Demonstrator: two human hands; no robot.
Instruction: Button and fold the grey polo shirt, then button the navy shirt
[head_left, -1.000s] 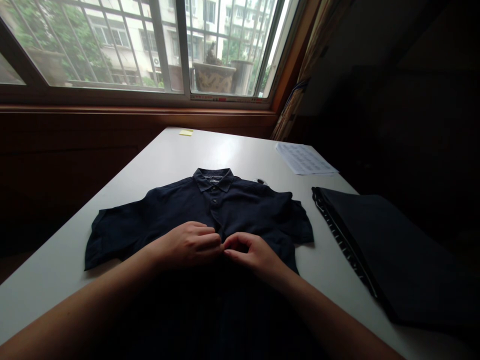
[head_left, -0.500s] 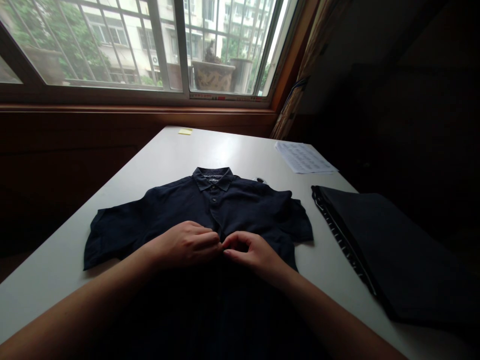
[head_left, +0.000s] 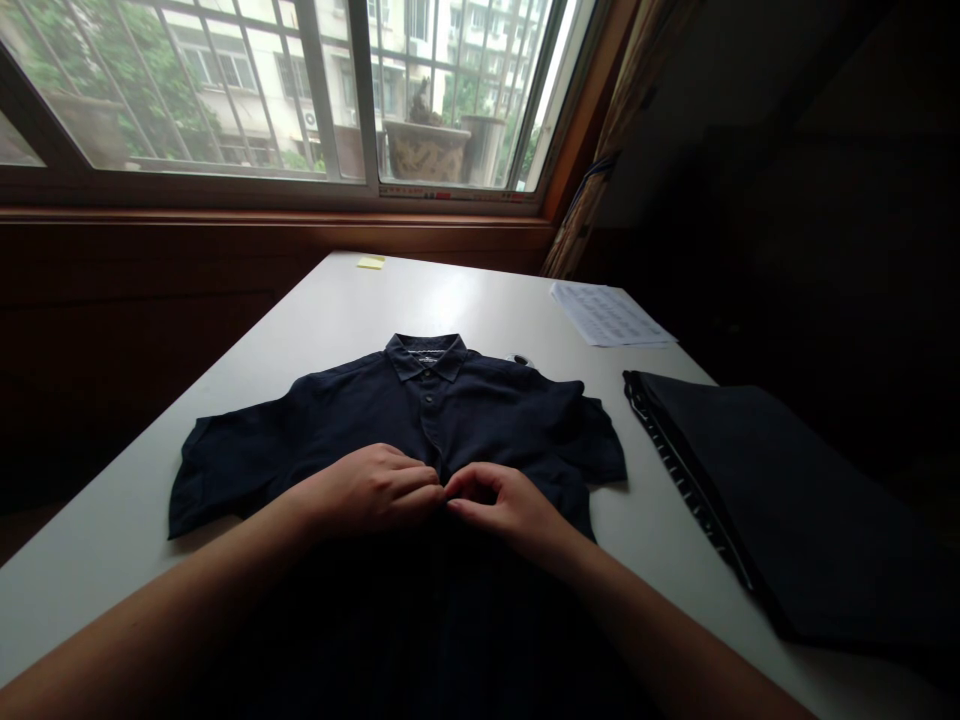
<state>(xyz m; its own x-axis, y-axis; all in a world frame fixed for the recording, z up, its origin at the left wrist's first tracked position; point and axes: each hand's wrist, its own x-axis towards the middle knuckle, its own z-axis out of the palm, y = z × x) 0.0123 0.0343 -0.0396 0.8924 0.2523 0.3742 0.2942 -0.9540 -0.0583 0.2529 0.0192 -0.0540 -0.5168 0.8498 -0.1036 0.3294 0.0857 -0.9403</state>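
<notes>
A dark navy short-sleeved shirt [head_left: 495, 410] lies face up on the white table [head_left: 262, 350], collar pointing toward the window. Buttons show below its collar, and its lower part fades into shadow. Over the front placket, my left hand [head_left: 379, 488] is closed, fingers curled down on the cloth. My right hand [head_left: 499, 500] meets it there, thumb and forefinger pinched on the placket edge. The fingertips of both hands nearly touch. Whatever small part of the placket sits between them is hidden.
To the right lies a dark folded fabric item [head_left: 780, 490] with a white-marked edge. Printed sheets [head_left: 611, 315] rest at the far right corner, a yellow sticky note [head_left: 370, 263] at the far edge. A small round object [head_left: 519, 360] sits by the shirt's shoulder. Beyond stands a barred window [head_left: 450, 100].
Almost nothing differs. Both hands stay at the same place on the placket, with only a slight shift in the left hand's fingers.
</notes>
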